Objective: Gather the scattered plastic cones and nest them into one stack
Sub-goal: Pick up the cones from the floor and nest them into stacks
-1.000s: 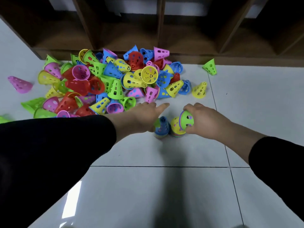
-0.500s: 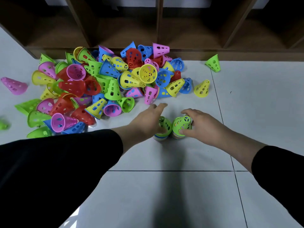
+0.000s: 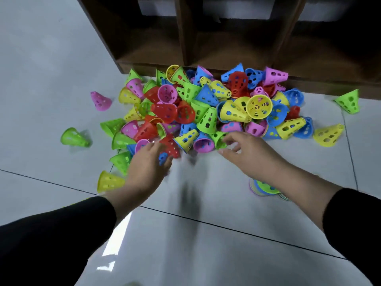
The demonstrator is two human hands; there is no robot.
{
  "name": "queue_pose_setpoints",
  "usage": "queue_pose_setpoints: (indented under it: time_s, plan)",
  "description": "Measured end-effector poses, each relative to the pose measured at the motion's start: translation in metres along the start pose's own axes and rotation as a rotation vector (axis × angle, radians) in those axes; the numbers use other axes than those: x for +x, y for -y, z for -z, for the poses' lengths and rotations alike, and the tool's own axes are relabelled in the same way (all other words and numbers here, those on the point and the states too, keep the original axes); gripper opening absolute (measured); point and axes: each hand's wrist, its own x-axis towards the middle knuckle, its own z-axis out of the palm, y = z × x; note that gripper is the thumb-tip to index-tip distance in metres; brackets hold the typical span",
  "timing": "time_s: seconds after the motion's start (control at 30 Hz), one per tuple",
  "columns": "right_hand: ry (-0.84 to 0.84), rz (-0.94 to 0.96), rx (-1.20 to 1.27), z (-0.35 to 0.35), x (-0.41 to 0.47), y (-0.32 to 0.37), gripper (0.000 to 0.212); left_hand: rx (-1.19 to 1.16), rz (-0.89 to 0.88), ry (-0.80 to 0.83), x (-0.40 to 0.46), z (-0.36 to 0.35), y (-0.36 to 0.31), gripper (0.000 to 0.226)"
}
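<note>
A big pile of perforated plastic cones [image 3: 206,108] in red, yellow, green, blue and pink lies on the tiled floor against a wooden shelf. My left hand [image 3: 149,164] is at the pile's near left edge, its fingers curled round a small blue cone [image 3: 162,157] beside a red cone [image 3: 172,146]. At the pile's near middle, my right hand [image 3: 247,153] pinches the rim of a green cone [image 3: 219,140] between thumb and index finger. The nested stack [image 3: 265,187], green on top, stands on the floor partly hidden under my right forearm.
The dark wooden shelf unit [image 3: 226,48] stands behind the pile. Stray cones lie around: pink [image 3: 100,101] and green [image 3: 74,138] at the left, yellow [image 3: 108,181] near my left wrist, green [image 3: 348,101] and yellow [image 3: 327,135] at the right.
Both hands left the stack and reached forward into the pile. My left hand went left to a blue cone, my right hand to a green cone. The view swung left.
</note>
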Motion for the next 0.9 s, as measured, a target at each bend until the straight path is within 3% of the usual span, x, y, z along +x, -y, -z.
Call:
queue_pose_setpoints:
  time_s: [0.13,0.2,0.27,0.47,0.6,0.77,0.9]
  plan:
    - [0.118,-0.221,0.18,-0.053,0.028,0.031,0.033,0.322,-0.07,0.106,-0.007,-0.005,0.06,0.062]
    - [0.086,-0.428,0.411,-0.074,0.038,0.036,0.032,0.415,-0.059,0.128,-0.002,-0.017,0.065,0.078]
    - [0.077,-0.617,0.628,-0.089,0.047,0.037,0.046,0.451,-0.06,0.139,0.004,-0.027,0.063,0.085]
    - [0.024,-0.865,0.864,-0.127,0.078,0.038,0.064,0.545,-0.226,0.169,0.018,-0.038,0.061,0.066]
    - [0.062,-0.973,1.008,-0.142,0.098,0.045,0.057,0.558,-0.086,0.259,0.024,-0.044,0.058,0.05]
    - [0.094,-0.954,0.958,-0.157,0.107,0.044,0.074,0.533,0.047,0.351,0.022,-0.051,0.055,0.048]
    - [0.002,-1.001,1.038,-0.161,0.108,0.045,0.061,0.38,0.093,0.341,0.014,-0.053,0.058,0.047]
